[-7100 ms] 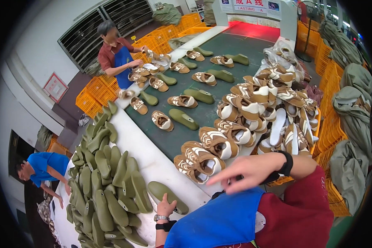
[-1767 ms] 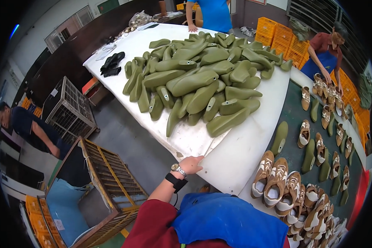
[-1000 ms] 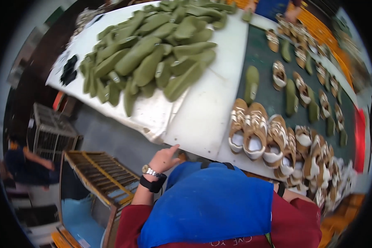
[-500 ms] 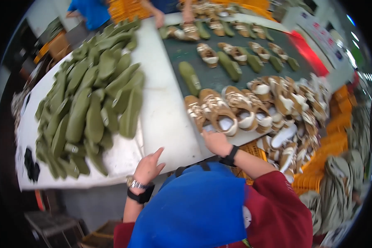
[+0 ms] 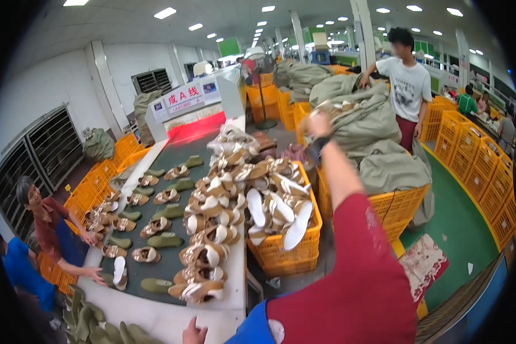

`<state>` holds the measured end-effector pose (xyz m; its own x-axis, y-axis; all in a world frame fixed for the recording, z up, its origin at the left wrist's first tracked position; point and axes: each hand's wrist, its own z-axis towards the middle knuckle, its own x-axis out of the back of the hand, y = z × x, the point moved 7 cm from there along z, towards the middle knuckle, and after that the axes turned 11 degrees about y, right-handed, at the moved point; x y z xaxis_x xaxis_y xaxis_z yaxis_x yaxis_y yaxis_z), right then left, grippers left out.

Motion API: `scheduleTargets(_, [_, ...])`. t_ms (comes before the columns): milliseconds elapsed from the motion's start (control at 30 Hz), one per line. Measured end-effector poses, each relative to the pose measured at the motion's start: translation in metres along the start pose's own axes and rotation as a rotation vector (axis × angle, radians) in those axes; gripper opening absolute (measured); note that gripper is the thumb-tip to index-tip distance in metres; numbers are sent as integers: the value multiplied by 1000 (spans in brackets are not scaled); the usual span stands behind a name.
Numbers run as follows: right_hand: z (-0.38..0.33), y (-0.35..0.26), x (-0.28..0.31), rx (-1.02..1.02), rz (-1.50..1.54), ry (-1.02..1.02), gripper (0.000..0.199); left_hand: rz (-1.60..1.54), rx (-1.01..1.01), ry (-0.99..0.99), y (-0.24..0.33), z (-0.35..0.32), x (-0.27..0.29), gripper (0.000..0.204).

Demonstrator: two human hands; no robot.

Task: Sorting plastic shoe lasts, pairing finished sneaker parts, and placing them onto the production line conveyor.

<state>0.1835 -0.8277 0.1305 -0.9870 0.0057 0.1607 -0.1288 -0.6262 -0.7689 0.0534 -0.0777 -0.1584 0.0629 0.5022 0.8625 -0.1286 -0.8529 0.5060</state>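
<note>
My right arm stretches far out to the right. My right hand (image 5: 320,125) is smeared by motion near the grey-green cloth sacks (image 5: 355,109). A small brown-and-white patch shows beside its fingers, and whether the hand holds it I cannot make out. My left hand (image 5: 195,332) is low at the picture's bottom edge, partly cut off, one finger raised and nothing seen in it. It is near the white table edge (image 5: 223,325). Ahead of it, brown-and-white shoes (image 5: 203,255) are piled along the belt's right side. A green shoe last (image 5: 156,285) lies on the dark belt (image 5: 133,275).
An orange crate (image 5: 286,258) full of shoes stands right of the belt. More orange crates (image 5: 393,209) carry the sacks, with a person (image 5: 407,86) behind them. Across the belt, another person (image 5: 54,229) reaches toward shoes. Green lasts (image 5: 86,321) are heaped at lower left.
The view has swung up and right. My right hand has left the shoes at the table's edge and reached out toward the sacks. My left hand now shows only at the bottom edge.
</note>
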Motion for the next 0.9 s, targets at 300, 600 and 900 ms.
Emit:
scheduleTargets(300, [-68, -65, -32, 8, 664, -773, 23, -90, 146, 9, 13, -53, 4, 56])
scheduleTargets(600, [-564, -308, 63, 449, 842, -2017, 28, -54, 621, 475, 2, -219, 25, 53])
scheduleTargets(900, [-690, -301, 323, 1654, 1894, -1987, 22, -535, 1105, 1677, 81, -391, 20, 79])
